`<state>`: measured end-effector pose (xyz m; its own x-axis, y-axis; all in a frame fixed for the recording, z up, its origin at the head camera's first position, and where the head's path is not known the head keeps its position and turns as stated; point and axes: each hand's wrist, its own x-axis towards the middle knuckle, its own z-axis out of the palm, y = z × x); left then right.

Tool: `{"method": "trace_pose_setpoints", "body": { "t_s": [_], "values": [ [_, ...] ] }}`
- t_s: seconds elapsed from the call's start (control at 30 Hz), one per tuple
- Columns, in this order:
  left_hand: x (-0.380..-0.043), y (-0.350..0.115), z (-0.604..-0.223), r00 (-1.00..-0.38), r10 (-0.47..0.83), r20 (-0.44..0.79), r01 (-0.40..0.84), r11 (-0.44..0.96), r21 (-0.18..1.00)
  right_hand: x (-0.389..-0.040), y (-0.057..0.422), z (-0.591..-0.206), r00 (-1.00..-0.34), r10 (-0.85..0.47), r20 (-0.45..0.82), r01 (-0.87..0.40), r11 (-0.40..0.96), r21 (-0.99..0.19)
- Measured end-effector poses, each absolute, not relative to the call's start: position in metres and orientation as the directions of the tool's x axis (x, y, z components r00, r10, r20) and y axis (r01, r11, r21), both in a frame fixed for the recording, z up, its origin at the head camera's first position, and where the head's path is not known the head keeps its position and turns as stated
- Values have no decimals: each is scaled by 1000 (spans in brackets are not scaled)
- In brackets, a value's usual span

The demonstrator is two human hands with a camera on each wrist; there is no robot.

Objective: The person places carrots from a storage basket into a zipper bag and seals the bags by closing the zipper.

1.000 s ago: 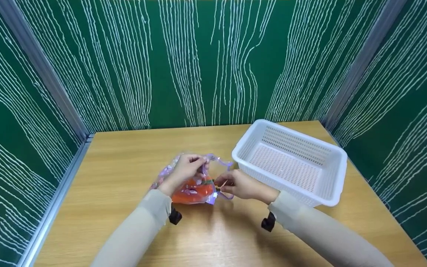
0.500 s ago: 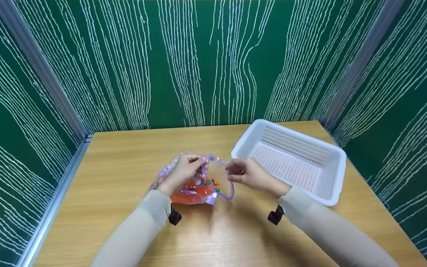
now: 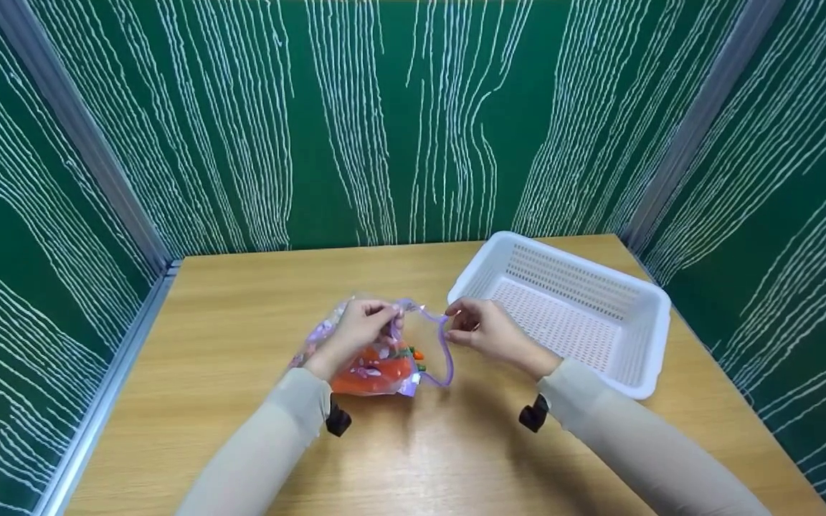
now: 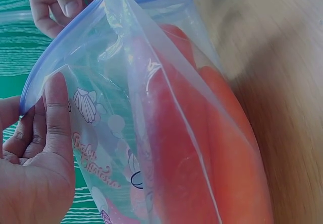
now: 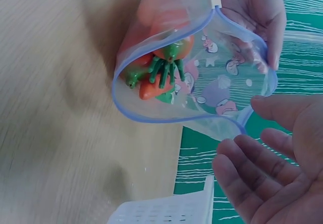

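Observation:
A clear zip bag (image 3: 373,369) with a purple rim and shell prints lies on the table, its mouth spread wide. Inside are orange toy carrots (image 4: 229,133) with green tops (image 5: 169,70) near the opening. My left hand (image 3: 364,322) pinches the rim on the bag's far side. My right hand (image 3: 488,330) is at the rim's right corner; in the right wrist view its thumb (image 5: 272,108) touches the rim. The other fingers (image 5: 257,168) lie relaxed just outside that corner, apart from the thumb. A white slider sits on the rim.
A white perforated basket (image 3: 646,344) stands at the right, just behind my right forearm. The wooden table (image 3: 241,308) is bounded by green walls (image 3: 449,143) with white streaks and metal corner posts.
My right hand has drawn back from the toys at the bag's mouth, moving up and right to the rim, whose mouth now stands wider. The left hand has stayed in place.

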<state>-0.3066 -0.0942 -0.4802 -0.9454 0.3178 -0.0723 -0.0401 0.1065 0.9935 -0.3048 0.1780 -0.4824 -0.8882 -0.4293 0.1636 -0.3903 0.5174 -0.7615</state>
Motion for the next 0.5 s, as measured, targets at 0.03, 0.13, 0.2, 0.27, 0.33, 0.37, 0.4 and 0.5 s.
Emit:
{"method": "trace_pose_setpoints", "body": {
  "t_s": [0.03,0.13,0.2,0.27,0.33,0.37,0.4,0.5],
  "values": [
    [-306,-95,-480,-945,319,-72,-40,107,993,-305,177,-483,-890,-426,163,-388,521,-760],
    [-306,-95,-481,-943,324,-73,-42,103,994,-307,175,-485,-888,-429,166,-397,531,-749],
    [-305,-95,-481,-942,328,-73,-42,99,994,-309,173,-487,-888,-430,164,-397,536,-745],
    [-304,-95,-481,-941,330,-66,-36,97,995,-311,171,-489,-889,-429,160,-395,544,-740],
    [-304,-95,-481,-942,332,-49,-18,97,995,-313,169,-491,-889,-429,159,-398,552,-733],
    [-304,-95,-481,-942,333,-41,-9,97,995,-314,168,-492,-888,-430,162,-402,555,-728],
    [-304,-95,-481,-942,335,-32,1,96,995,-315,166,-494,-887,-431,164,-405,558,-724],
    [-304,-96,-481,-942,337,-12,24,103,994,-319,163,-497,-886,-432,168,-411,563,-717]
  ]
}}
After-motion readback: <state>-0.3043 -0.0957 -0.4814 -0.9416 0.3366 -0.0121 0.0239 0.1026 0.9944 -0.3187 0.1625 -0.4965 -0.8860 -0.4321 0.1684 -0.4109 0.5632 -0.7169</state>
